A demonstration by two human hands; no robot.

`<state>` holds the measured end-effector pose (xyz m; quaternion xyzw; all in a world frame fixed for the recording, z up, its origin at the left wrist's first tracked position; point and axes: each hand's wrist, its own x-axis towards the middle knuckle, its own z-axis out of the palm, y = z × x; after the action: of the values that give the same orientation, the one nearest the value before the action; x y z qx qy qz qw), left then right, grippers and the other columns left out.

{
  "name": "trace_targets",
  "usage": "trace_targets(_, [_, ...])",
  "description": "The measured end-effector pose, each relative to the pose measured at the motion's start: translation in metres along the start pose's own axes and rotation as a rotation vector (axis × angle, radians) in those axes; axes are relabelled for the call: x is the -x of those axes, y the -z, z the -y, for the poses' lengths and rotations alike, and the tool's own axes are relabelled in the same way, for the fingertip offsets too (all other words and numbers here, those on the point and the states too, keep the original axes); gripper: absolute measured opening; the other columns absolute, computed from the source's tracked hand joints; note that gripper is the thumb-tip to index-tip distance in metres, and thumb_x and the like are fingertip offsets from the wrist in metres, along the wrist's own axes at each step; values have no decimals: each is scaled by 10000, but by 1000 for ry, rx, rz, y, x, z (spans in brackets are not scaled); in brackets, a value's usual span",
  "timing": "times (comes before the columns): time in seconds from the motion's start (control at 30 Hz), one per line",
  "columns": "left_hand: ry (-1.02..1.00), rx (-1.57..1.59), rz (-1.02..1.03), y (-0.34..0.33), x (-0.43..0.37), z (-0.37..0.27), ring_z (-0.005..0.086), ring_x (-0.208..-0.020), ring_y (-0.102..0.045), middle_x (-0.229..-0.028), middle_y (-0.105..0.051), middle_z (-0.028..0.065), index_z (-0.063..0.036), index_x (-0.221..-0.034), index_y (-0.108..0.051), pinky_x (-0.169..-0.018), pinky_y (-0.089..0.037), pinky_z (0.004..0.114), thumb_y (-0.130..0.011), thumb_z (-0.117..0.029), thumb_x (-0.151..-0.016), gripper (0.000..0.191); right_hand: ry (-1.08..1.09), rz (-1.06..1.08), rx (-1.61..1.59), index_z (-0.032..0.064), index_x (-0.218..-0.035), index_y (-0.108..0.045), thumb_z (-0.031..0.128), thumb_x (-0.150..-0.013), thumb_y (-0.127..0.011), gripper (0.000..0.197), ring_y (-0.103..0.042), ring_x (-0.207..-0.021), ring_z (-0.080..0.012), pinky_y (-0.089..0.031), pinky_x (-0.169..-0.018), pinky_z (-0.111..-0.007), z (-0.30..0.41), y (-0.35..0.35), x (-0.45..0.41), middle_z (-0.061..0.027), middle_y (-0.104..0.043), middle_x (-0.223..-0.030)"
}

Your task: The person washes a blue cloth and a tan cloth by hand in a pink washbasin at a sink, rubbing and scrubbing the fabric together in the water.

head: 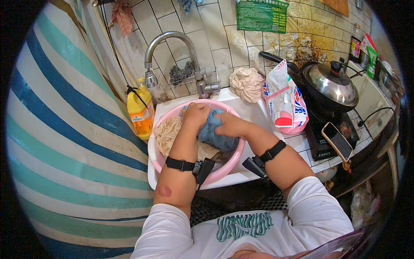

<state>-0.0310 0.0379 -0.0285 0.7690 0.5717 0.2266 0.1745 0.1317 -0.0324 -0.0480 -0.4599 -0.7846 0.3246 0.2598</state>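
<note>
A pink plastic basin (232,168) sits in a white sink (252,152) beneath a chrome faucet (197,64). Inside it lie a blue cloth (213,134), a cream cloth (166,136) on the left and a brownish cloth (207,150) towards the front. My left hand (196,115) is closed on the blue cloth at the basin's far side. Against the right part of that same cloth rests my right hand (231,124), its fingers bent; whether it grips the fabric is not clear. Black straps with small devices circle both forearms.
A yellow bottle (139,110) stands left of the sink, beside a striped curtain (81,136). Behind and right are a bundled cream cloth (247,84), a detergent bag (284,103), a lidded wok (333,85) on a stove and a phone (337,141) near the counter edge.
</note>
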Motion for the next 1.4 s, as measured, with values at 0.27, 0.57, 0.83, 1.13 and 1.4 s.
trace_targets(0.27, [-87,518,303,-16,23,-36,185,-881,-592,-1000,-643,124,28,-1125,-600,-789,-472,323,-510,-429,-949,498,-129,-652,-1293,44,-1025,-572,113,-855,-614,188,-599,-777,-189,-527,-726,-351,-12,39,5,-49,-591,-855])
trace_targets(0.57, [125,1251,91,-38,15,-35,203,-797,-594,-925,-592,94,-15,-1082,-513,-756,-504,373,-408,-305,-1001,319,-32,-684,-502,30,-1091,-527,184,-841,-673,327,-563,-837,-164,-471,-742,-300,-13,17,-8,-82,-603,-936])
trace_targets(0.83, [117,1097,-32,-63,16,-34,213,-884,-577,-978,-583,120,-17,-1097,-520,-782,-482,367,-345,-304,-1014,346,-18,-846,-78,-14,-1035,-488,205,-889,-571,276,-592,-860,-468,-466,-722,-454,2,6,-14,-295,-614,-879])
trace_targets(1.13, [98,1260,189,-37,30,-41,234,-948,-582,-1076,-597,142,-4,-1146,-539,-849,-468,377,-353,-334,-1009,403,30,-699,-163,35,-1025,-504,142,-865,-572,204,-602,-799,-396,-468,-727,-406,44,-4,9,-250,-605,-853])
trace_targets(1.4, [242,1214,250,-37,34,-63,269,-973,-599,-1084,-607,146,-17,-1156,-548,-844,-481,407,-367,-324,-1000,389,-108,-826,-65,6,-1075,-470,210,-871,-559,302,-594,-872,-473,-459,-737,-493,-11,14,-7,-302,-615,-897])
